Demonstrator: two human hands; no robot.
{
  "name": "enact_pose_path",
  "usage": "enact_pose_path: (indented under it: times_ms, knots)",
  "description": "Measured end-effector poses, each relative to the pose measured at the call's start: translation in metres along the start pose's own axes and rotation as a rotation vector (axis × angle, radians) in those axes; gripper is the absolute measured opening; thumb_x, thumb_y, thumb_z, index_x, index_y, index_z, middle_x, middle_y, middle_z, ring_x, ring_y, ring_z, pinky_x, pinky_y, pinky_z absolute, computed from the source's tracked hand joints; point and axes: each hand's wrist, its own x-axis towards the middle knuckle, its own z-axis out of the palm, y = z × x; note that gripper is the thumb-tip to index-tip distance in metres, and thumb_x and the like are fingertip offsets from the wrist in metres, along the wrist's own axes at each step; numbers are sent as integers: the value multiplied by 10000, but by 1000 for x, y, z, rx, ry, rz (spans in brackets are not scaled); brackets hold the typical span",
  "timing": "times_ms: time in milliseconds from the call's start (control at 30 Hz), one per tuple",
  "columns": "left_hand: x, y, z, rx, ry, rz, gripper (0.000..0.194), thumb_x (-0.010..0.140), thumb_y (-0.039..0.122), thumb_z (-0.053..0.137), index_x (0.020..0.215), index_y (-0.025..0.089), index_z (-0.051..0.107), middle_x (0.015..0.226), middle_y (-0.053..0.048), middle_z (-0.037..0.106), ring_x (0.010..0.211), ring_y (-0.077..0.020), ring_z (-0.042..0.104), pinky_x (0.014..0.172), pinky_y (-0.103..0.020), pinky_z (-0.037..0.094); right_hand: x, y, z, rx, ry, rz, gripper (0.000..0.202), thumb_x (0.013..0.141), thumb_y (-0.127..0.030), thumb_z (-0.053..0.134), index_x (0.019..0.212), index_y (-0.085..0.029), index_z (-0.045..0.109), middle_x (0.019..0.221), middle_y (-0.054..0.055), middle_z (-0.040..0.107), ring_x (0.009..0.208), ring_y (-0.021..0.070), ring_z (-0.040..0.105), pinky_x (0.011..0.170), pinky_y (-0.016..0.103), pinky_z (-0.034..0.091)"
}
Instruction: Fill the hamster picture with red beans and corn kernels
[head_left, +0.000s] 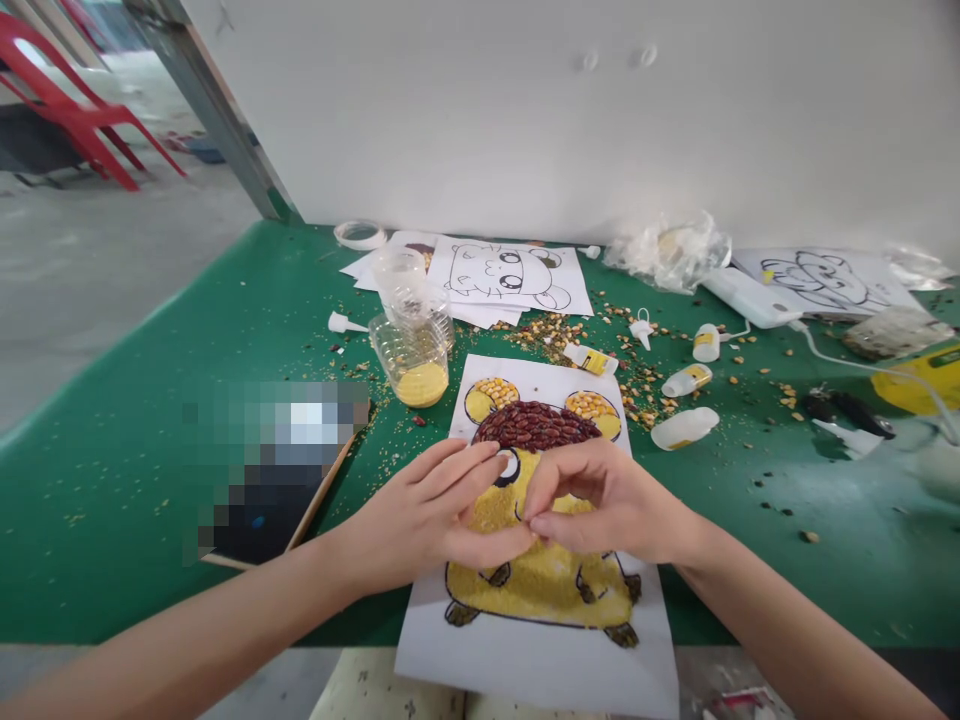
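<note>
On the table lies a white sheet with a hamster picture (540, 590) filled with yellow grains, dark red beans on the head and corn kernels in the ears. Over the hamster's face, my right hand (600, 500) is closed in a pinch, and anything between its fingertips is too small to make out. My left hand (450, 510) hovers over the left side of the picture, fingers stretched out and thumb reaching to the right fingertips. Beyond the sheet, a clear plastic cup (409, 350) holds yellow grains. Small glue bottles (686, 380) lie at the right.
A dark flat panel with a wooden edge (319, 495), partly pixelated, lies left. Printed drawings (517, 275) and a crumpled plastic bag (671, 250) sit by the white wall. Loose seeds (547, 330) litter the green table (135, 480). A white device (754, 298) trails a cable.
</note>
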Motion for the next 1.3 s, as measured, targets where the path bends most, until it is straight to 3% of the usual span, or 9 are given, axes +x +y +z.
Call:
enact_pose_path:
  times_ms: [667, 1300]
  knots:
    - [0, -3, 0, -99, -80, -51, 696, 765, 29, 596, 1312, 397, 374, 1284, -97, 427, 1268, -262, 364, 998, -468, 394, -1, 5, -2, -14, 35, -47, 57, 730, -185, 686, 748, -156, 640, 751, 7, 616, 680, 93, 577, 665, 222, 503]
    - [-1, -3, 0, -63, -64, -66, 612, 808, 59, 563, 1305, 378, 403, 1278, -83, 475, 1242, -258, 414, 1009, -442, 383, 0, 7, -3, 62, 30, -21, 96, 743, -227, 685, 749, -153, 624, 755, 9, 604, 689, 96, 556, 635, 218, 460]
